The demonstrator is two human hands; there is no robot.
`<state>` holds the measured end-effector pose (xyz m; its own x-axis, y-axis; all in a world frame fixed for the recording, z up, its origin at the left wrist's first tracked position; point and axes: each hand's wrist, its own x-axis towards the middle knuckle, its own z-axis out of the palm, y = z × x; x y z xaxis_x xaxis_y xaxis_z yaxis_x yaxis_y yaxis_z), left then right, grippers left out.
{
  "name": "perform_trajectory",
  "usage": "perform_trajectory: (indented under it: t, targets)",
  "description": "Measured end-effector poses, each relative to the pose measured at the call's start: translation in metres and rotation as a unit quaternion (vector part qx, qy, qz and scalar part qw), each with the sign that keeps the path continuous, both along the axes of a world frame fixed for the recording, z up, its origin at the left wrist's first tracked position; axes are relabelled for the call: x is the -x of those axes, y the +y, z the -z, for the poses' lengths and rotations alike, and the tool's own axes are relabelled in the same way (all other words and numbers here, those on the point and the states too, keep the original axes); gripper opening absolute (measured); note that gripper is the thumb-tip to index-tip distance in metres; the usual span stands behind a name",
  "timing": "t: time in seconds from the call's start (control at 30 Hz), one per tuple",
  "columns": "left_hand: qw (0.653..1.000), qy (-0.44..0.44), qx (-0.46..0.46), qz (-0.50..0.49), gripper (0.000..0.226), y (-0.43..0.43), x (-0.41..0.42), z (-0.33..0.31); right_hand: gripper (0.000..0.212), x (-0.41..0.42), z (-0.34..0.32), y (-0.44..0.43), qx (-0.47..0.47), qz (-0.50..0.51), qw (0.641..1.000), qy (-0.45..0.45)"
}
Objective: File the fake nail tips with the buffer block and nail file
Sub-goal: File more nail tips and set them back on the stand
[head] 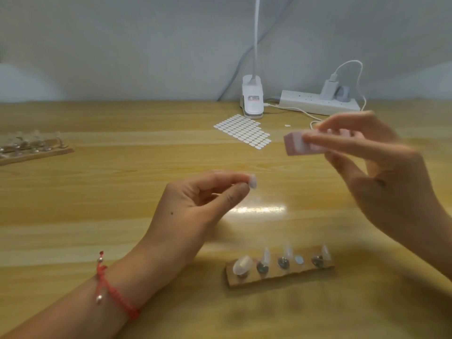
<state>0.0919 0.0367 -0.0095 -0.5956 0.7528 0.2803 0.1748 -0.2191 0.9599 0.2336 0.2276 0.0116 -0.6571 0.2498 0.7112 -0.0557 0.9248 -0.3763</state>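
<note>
Left hand [195, 199] pinched small translucent fake nail tip [252, 181] above wooden table [122, 192]. Right hand [381, 172] gripped pink rectangular buffer block [297, 144], apart from tip. Step looked like buffing; next move needed block brought against tip's edge.

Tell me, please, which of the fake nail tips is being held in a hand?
The pale nail tip pinched by the left hand, held above the table; the others nearby stand mounted on the near wooden strip.
</note>
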Motion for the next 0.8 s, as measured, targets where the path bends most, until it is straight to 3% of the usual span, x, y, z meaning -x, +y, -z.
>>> perform_trajectory:
  t: [0.2,0.3,0.63,0.7,0.8]
  targets:
    - [0.998,-0.064,0.018,0.009,0.034,0.0,0.003,0.001,0.054,0.0,0.011,-0.031,-0.149,-0.066,0.986,-0.018]
    - [0.995,-0.09,0.021,0.045,0.033,0.0,0.004,-0.001,0.031,0.004,0.014,-0.036,-0.204,-0.077,0.976,-0.018]
    - [0.986,-0.12,0.059,0.101,0.025,-0.002,0.008,-0.004,0.031,0.004,0.008,-0.035,-0.271,-0.071,0.96,-0.013]
    - [0.987,-0.115,0.061,0.095,0.018,-0.002,0.01,-0.003,0.033,0.003,0.002,-0.031,-0.261,-0.058,0.964,-0.01]
    - [0.988,-0.102,0.061,0.1,0.024,-0.004,0.011,-0.001,0.038,0.005,0.004,-0.033,-0.245,-0.054,0.968,-0.01]
